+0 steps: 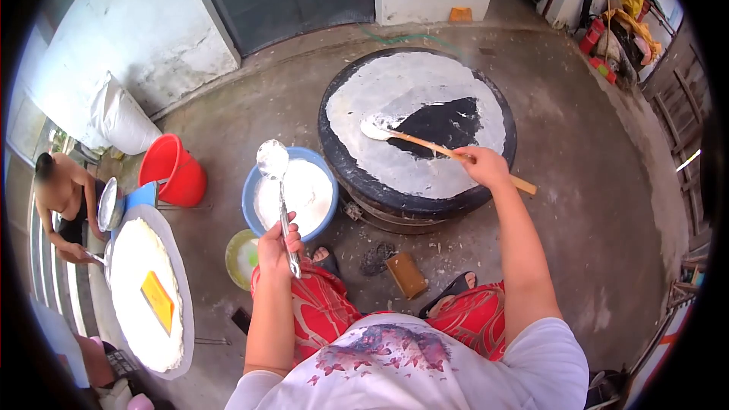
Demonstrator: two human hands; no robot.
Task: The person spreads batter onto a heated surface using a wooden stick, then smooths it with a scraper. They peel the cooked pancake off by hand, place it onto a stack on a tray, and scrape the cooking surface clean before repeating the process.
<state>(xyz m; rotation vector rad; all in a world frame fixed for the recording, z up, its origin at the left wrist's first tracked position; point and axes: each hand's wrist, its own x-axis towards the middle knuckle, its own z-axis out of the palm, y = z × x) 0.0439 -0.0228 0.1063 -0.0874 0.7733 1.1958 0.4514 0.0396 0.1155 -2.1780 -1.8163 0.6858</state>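
Note:
My right hand (486, 167) is closed round the light wooden handle of a spreader (425, 144). Its white-coated head rests on a large round black griddle (345, 167), where a pale batter layer (395, 80) covers most of the surface. A dark uncovered patch (448, 118) shows near the middle. In my left hand (279, 244) is a metal ladle (282, 190), its bowl up and smeared with white. Behind and beside it stands a blue basin (332, 209) of white batter (304, 197).
A red bucket (173, 175) stands left of the basin, a green bowl (241, 258) below it. Further left, a round board (186, 319) holds white sheets and a yellow object (157, 302). Another person (64, 193) sits at the far left. A brown block (407, 275) lies between my feet.

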